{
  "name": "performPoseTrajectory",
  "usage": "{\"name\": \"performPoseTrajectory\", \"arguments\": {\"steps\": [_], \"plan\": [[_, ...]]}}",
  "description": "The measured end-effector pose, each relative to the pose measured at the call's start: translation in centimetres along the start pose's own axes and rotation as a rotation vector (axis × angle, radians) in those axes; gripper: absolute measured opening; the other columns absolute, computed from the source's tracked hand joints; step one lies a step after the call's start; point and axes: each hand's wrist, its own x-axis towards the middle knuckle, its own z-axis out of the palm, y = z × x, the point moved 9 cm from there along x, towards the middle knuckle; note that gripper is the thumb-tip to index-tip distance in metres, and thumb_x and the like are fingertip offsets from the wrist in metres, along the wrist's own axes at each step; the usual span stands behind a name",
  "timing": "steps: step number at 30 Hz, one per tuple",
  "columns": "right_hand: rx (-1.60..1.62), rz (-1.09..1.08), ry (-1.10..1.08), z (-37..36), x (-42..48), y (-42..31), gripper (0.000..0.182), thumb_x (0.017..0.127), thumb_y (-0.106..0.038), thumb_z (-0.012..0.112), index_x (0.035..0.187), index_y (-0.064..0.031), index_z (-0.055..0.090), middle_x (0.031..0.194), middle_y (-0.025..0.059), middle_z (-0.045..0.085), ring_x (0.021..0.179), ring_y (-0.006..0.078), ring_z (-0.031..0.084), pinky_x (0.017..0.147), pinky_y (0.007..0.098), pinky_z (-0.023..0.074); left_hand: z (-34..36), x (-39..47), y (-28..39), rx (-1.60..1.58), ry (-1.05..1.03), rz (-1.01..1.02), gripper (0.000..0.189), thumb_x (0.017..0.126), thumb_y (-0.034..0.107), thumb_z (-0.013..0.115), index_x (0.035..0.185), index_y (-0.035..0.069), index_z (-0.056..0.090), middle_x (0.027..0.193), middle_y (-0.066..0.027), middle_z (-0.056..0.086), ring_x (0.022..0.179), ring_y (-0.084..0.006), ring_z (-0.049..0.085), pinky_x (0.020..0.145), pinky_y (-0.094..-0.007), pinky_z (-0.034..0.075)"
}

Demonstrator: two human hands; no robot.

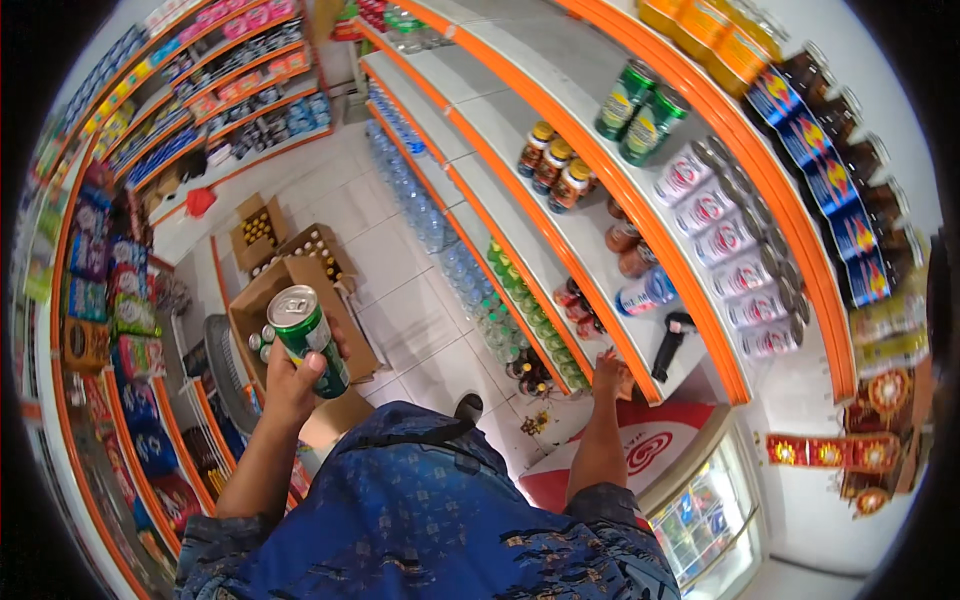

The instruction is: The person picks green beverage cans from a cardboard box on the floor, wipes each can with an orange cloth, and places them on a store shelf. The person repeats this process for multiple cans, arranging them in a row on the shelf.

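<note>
My left hand [300,375] is closed around a green drink can [309,337], its silver top turned up to me. Below that can, an open cardboard box [337,322] holds a few more green cans [261,341]. My right hand [610,377] is at the orange front edge of a lower shelf [637,371]. Its fingers look apart and nothing shows in them. Red-brown bottles [581,311] are just beyond it. Two matching green cans [626,101] stand on a higher shelf, beside a row of white cans [739,247].
A black handheld device [671,345] lies near the shelf's end, close to a blue-white bottle [646,291]. Yellow-capped bottles [555,165] stand farther along. Cartons of bottles [259,229] sit on the tiled floor [420,315]. An ice-cream freezer [697,495] is at my right, stocked racks [142,420] at my left.
</note>
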Motion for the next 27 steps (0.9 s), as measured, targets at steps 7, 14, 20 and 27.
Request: {"name": "performPoseTrajectory", "arguments": {"steps": [7,14,20,27], "plan": [[-0.212,0.340,-0.503,4.7,-1.2,-4.0,0.095,0.089,-0.071,0.056,0.164,-0.0231,0.022,0.168,0.0283,0.000,0.154,0.0501,0.006,0.119,0.0654,0.0191,0.9,-1.4,-0.7,0.039,0.164,0.050,0.080,0.079,0.055,0.082,0.132,0.002,0.051,0.109,-0.0083,0.061,0.094,-0.0202,0.065,0.082,-0.0348,0.054],[-0.228,-0.131,-0.531,0.5,-6.7,-11.0,0.055,0.093,-0.046,0.065,0.134,-0.0104,0.057,0.131,0.0309,0.054,0.125,0.0380,0.054,0.098,0.0549,0.0449,3.1,-0.3,-2.6,-0.025,0.163,0.024,0.082,0.077,0.048,0.085,0.135,0.003,0.048,0.111,-0.0085,0.060,0.096,-0.0212,0.065,0.083,-0.0352,0.055],[0.146,-0.021,-0.102,-20.7,-5.9,-21.6,0.025,0.094,-0.020,0.067,0.083,0.0011,0.062,0.089,0.0210,0.068,0.080,0.0310,0.063,0.070,0.0484,0.0471,3.9,1.3,-2.7,0.025,0.164,0.091,0.079,0.079,0.050,0.083,0.132,0.001,0.050,0.110,-0.0073,0.060,0.097,-0.0192,0.062,0.083,-0.0342,0.053],[-0.176,-0.091,0.365,-26.5,2.1,-18.3,0.079,0.085,-0.046,0.078,0.137,0.0057,0.048,0.128,0.0297,0.061,0.117,0.0470,0.059,0.096,0.0525,0.0494,6.3,3.7,-2.5,-0.165,0.012,0.131,0.083,0.078,0.057,0.082,0.132,0.003,0.050,0.112,-0.0099,0.061,0.095,-0.0215,0.064,0.083,-0.0365,0.054]]}}
